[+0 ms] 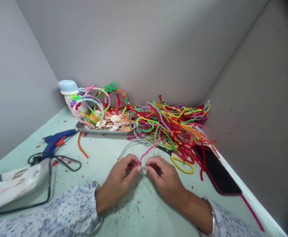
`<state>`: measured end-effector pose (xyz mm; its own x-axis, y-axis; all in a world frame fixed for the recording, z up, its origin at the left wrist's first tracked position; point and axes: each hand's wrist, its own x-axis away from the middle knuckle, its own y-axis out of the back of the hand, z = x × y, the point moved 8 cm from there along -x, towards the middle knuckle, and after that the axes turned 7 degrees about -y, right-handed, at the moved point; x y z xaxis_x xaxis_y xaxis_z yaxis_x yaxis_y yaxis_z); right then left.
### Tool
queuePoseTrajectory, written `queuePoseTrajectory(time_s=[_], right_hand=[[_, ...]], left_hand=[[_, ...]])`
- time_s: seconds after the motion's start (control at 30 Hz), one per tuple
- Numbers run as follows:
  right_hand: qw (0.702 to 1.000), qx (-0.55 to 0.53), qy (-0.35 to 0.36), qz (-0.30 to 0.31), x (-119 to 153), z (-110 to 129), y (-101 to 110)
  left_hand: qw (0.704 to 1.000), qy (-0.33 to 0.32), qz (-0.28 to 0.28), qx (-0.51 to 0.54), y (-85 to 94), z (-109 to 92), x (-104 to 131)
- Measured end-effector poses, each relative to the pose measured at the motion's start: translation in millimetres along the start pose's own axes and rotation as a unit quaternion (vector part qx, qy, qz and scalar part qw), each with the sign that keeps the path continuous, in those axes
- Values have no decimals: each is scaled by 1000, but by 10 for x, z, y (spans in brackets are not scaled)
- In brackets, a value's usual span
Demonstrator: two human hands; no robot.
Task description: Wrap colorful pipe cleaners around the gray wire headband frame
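Observation:
My left hand (120, 179) is closed in a pinch on a pink pipe cleaner (149, 150), whose fuzzy free end sticks up and to the right. Fingertips of my right hand (167, 181) are pinched together close beside it, on what looks like a thin grey wire. Behind both hands the grey wire (133, 142) arches in a loop over the table. How the pipe cleaner and wire meet is mostly hidden by my fingers. Just beyond my right hand lie scissors with yellow handles (183, 169), partly under a heap of colourful pipe cleaners (168, 120).
A metal tray (104, 131) holds round discs and several pipe-cleaner-wrapped headbands (101, 108). Behind it stands a white bottle with a blue cap (68, 86). At left lie a blue glue gun (50, 144), its dark cord and a white packet (17, 184). A phone (218, 171) lies at right.

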<state>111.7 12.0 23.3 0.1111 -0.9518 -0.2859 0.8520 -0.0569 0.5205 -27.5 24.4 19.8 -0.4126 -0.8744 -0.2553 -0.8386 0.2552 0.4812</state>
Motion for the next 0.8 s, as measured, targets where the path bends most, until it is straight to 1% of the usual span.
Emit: queuePoseTrajectory(time_s=[0.1, 0.17, 0.4, 0.53, 0.67, 0.8], right_hand=[[1000, -4, -7, -6, 0, -7, 5], [1000, -6, -10, -8, 1, -8, 8], [999, -24, -14, -19, 4, -21, 31], [999, -31, -20, -21, 3, -33, 32], [999, -34, -22, -21, 7, -37, 32], [999, -37, -26, -17, 4, -38, 26]], left_hand=[[1000, 0, -14, -1, 27, -1, 16], [1000, -12, -18, -8, 38, -18, 20], [993, -104, -10, -45, 34, -134, 24], [988, -139, -14, -62, 32, -178, 23], [985, -159, -20, -67, 42, -212, 19], [985, -155, -27, -74, 58, -208, 8]])
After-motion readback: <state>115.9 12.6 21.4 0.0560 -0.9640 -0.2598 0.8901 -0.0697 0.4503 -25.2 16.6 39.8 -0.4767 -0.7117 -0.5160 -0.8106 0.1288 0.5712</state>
